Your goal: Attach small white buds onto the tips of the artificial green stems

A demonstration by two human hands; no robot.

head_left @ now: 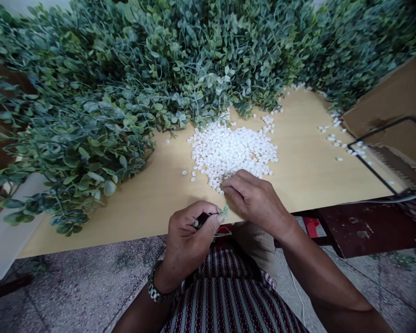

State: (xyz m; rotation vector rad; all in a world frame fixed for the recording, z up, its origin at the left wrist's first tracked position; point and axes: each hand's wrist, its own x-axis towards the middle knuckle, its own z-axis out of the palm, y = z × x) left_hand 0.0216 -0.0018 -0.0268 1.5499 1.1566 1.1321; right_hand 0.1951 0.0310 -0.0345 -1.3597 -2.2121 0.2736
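Observation:
My left hand (194, 233) is closed in front of the table edge. Between its thumb and forefinger it grips a green plastic sprig (223, 211), of which only the small tip shows. A dark, rod-like object (201, 219) also lies inside that hand, mostly covered by the fingers. My right hand (251, 194) has its fingers pinched together at the near edge of a heap of small white plastic rings (232, 150). Whatever sits between those fingertips is too small and hidden to make out.
Artificial leafy greenery (180, 60) is piled along the back and left of the table (319, 180). Loose white rings are scattered at the right, near a black metal frame (384, 127) and a cardboard box (395, 97). A dark red bench (374, 229) stands below right.

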